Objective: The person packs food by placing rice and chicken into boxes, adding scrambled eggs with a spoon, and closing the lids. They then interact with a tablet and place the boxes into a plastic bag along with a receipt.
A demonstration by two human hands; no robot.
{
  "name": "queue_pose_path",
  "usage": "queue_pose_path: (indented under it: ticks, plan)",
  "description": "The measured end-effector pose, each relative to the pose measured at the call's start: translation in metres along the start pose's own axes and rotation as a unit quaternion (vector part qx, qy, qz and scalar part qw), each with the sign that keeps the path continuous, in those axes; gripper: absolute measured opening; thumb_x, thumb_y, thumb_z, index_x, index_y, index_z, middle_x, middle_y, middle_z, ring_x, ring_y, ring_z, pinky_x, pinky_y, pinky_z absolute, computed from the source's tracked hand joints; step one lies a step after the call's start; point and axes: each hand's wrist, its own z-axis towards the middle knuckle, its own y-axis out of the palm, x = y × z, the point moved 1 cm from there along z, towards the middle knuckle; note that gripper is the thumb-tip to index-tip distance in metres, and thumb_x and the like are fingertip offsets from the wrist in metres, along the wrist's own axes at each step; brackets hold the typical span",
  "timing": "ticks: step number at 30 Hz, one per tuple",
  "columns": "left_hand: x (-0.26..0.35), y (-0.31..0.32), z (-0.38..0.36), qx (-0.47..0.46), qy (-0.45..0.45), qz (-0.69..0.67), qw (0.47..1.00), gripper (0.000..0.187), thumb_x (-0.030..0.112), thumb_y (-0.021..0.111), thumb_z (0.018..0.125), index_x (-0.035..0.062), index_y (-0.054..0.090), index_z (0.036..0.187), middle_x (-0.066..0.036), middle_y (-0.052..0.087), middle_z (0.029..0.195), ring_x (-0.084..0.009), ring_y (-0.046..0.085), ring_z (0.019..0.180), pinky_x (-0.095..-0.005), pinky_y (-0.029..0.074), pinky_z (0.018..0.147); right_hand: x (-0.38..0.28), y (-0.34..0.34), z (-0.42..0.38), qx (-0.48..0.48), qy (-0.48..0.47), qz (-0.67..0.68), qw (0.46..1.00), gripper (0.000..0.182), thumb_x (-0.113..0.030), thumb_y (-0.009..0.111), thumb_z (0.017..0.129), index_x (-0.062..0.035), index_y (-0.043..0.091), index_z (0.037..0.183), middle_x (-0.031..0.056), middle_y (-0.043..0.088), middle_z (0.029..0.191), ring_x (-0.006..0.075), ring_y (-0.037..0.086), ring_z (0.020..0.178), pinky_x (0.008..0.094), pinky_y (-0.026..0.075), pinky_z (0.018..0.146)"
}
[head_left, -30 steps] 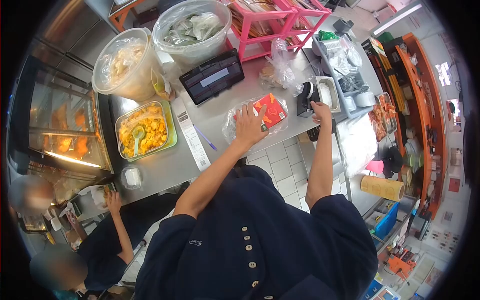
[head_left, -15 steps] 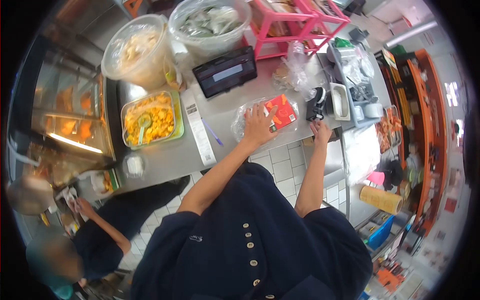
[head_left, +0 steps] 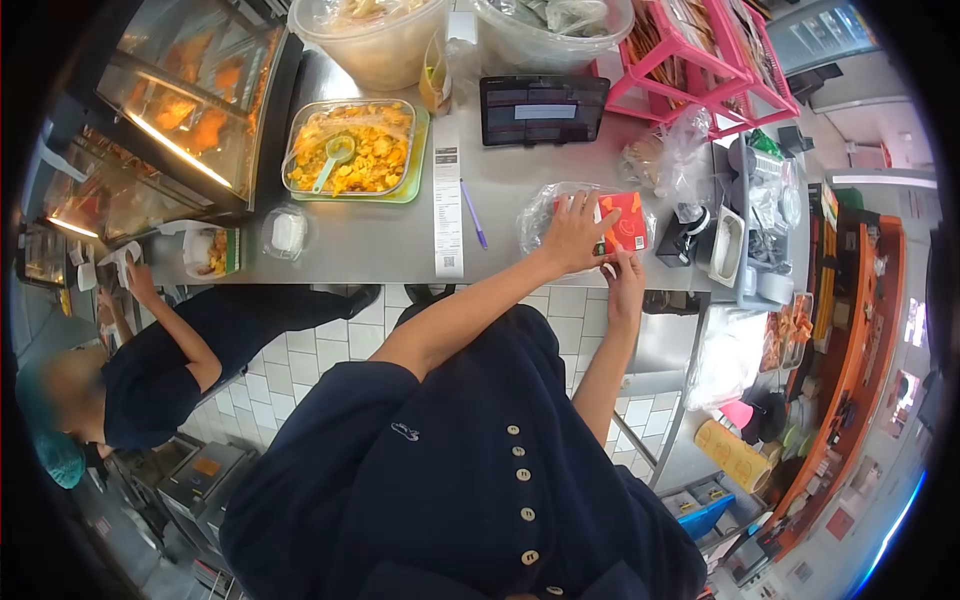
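A steel table [head_left: 365, 255] runs across a kitchen. At left stands a lit glass case [head_left: 175, 110], then a tray of yellow food [head_left: 375, 160] with 1 spoon [head_left: 334, 163] in it. Next come a paper strip [head_left: 448, 215] and 1 purple pen [head_left: 474, 215]. The left hand [head_left: 578, 238] lies with its grip spread over a red box [head_left: 630, 222] near the table's near edge (clear plastic [head_left: 532, 215] surrounds it). The right hand [head_left: 626, 282] has its fingertips at the box's near edge; I cannot tell how closed its grip is. Further right sits a black device [head_left: 683, 238].
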Motion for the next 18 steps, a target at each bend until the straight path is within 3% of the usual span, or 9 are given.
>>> queue_pose_path:
  ticks: [2, 5, 8, 11, 15, 18]
  plan:
    - [-0.001, -0.001, -0.001, -0.017, -0.005, -0.006, 1.0, 0.084, 0.052, 0.079, 0.069, 0.0191, 0.053, 0.141, -0.024, 0.044, 0.138, -0.039, 0.042, 0.126, -0.056, 0.032, 0.102, 0.017, -0.003, 0.012, 0.044, -0.026, -0.042, 0.998, 0.022, -0.025, 0.067, 0.096, -0.0092, 0.063, 0.082, 0.0003, 0.063, 0.077, 0.0107, 0.06, 0.077, 0.0296, 0.05, 0.076]
    - [0.0, -0.004, 0.001, -0.037, -0.009, 0.001, 0.999, 0.086, 0.05, 0.08, 0.067, 0.0198, 0.052, 0.142, -0.023, 0.043, 0.139, -0.0391, 0.042, 0.126, -0.0568, 0.032, 0.103, 0.02, -0.016, 0.02, 0.033, -0.05, -0.177, 0.982, 0.025, -0.028, 0.072, 0.093, -0.0041, 0.067, 0.085, 0.0027, 0.065, 0.082, 0.0116, 0.061, 0.077, 0.0276, 0.051, 0.072]
    - [0.0, -0.002, 0.001, -0.044, -0.004, 0.002, 0.999, 0.088, 0.048, 0.081, 0.065, 0.0205, 0.051, 0.143, -0.023, 0.042, 0.14, -0.0392, 0.041, 0.128, -0.0575, 0.031, 0.104, 0.011, -0.021, 0.013, 0.046, 0.022, -0.243, 0.969, 0.03, -0.03, 0.073, 0.092, -0.0004, 0.069, 0.09, 0.0041, 0.067, 0.084, 0.0119, 0.062, 0.08, 0.0277, 0.052, 0.072]
    - [0.002, 0.002, -0.001, -0.044, -0.012, 0.001, 0.999, 0.089, 0.047, 0.082, 0.063, 0.0205, 0.052, 0.142, -0.021, 0.042, 0.141, -0.0385, 0.039, 0.129, -0.0575, 0.031, 0.104, 0.006, -0.023, 0.012, 0.042, 0.049, -0.255, 0.965, 0.033, -0.032, 0.074, 0.091, 0.0009, 0.07, 0.093, 0.0044, 0.067, 0.084, 0.0128, 0.062, 0.08, 0.0276, 0.052, 0.074]
    - [0.001, 0.0, 0.002, -0.038, -0.021, -0.014, 0.999, 0.087, 0.047, 0.081, 0.062, 0.02, 0.054, 0.14, -0.019, 0.042, 0.141, -0.0377, 0.04, 0.129, -0.0575, 0.029, 0.105, 0.021, -0.042, 0.02, -0.046, 0.005, -0.16, 0.986, 0.028, -0.026, 0.074, 0.092, 0.0013, 0.072, 0.097, 0.004, 0.069, 0.088, 0.0113, 0.062, 0.081, 0.0269, 0.052, 0.075]
    - [0.002, -0.003, 0.005, -0.063, -0.027, -0.013, 0.998, 0.085, 0.048, 0.08, 0.063, 0.0199, 0.055, 0.139, -0.018, 0.042, 0.14, -0.0374, 0.04, 0.129, -0.0566, 0.028, 0.106, 0.033, -0.047, 0.031, -0.055, -0.008, -0.169, 0.984, 0.024, -0.023, 0.073, 0.092, 0.0009, 0.073, 0.096, 0.0024, 0.069, 0.087, 0.0097, 0.061, 0.079, 0.0266, 0.051, 0.073]
